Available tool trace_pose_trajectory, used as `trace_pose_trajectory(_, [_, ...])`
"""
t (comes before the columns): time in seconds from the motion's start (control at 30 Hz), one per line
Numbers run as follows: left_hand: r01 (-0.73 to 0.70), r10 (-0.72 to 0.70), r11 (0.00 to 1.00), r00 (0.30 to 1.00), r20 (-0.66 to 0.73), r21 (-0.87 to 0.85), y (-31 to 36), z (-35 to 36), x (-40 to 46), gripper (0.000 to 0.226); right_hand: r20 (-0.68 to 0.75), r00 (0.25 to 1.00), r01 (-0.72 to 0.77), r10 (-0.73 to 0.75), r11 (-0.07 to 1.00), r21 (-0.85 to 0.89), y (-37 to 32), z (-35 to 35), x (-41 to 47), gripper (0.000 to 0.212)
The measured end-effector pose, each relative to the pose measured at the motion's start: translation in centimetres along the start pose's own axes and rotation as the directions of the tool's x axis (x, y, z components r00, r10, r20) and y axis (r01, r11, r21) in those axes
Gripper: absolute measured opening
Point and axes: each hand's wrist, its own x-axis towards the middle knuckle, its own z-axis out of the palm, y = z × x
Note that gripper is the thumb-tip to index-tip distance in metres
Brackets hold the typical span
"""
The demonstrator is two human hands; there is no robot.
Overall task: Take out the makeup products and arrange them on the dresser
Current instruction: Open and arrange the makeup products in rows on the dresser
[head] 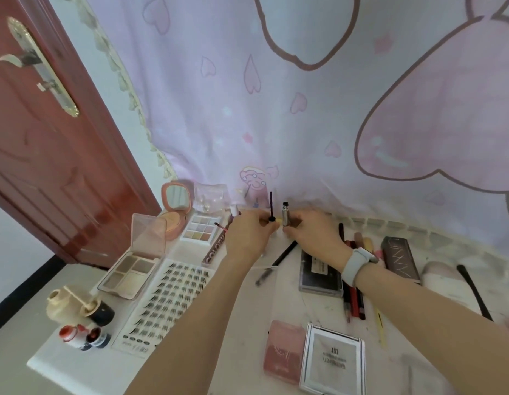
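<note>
Pinching upright wand (271,206) | left hand (249,233) | right hand (313,232) grips upright tube (285,214)

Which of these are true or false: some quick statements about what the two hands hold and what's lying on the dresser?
1. The left hand holds a thin dark mascara wand. True.
2. The right hand holds a red pencil. False: it grips a silver mascara tube.
3. The wand sits inside the tube. False: they are apart.
4. The round peach compact with a mirror stands open. True.
5. The white false-lash card lies on the right side. False: on the left.
</note>
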Motion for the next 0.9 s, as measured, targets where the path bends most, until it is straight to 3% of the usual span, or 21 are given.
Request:
trace_pose_trajectory(0.2, [0.026,-0.026,1.0,1.0,-0.003,0.008,-0.3,0.3,0.1,0.019,0.007,1.0,-0.005,0.005,1.0,-0.01,0.0,0.1,-0.2,0.004])
trace_pose_trajectory(0.33, [0.014,-0.014,0.999,1.0,0.02,0.033,-0.5,0.2,-0.2,0.027,0.006,1.0,0.008,-0.008,0.999,-0.043,0.0,-0.3,-0.6,0.011])
trace_pose_trajectory(0.5, [-0.08,0.085,0.994,0.993,-0.081,0.069,-0.3,-0.7,-1.9,0.031,-0.181,0.983,0.033,-0.029,0.999,0.023,0.3,-1.3,-3.2,0.018])
trace_pose_trajectory(0.6, [-0.097,0.109,0.992,0.983,-0.15,0.085,-0.6,-1.6,-3.1,0.026,-0.027,0.96,0.271,-0.279,0.949,-0.16,0.1,-1.7,-4.7,0.015])
trace_pose_trajectory(0.7, [-0.083,0.091,0.995,0.981,-0.173,0.053,-1.4,-2.8,-4.5,0.02,0.218,0.846,0.534,-0.487,0.768,-0.354,-0.4,-1.3,-4.4,0.023])
trace_pose_trajectory(0.8, [-0.095,0.094,0.995,0.977,-0.19,0.006,-2.1,-3.8,-5.8,0.02,0.428,0.772,0.635,-0.47,0.605,-0.481,-1.5,-0.7,-3.2,0.031])
trace_pose_trajectory(0.9, [-0.114,0.105,0.993,0.977,-0.185,-0.042,-2.6,-4.5,-6.9,0.018,0.536,0.735,0.678,-0.415,0.484,-0.554,-2.7,-0.7,-2.6,0.026])
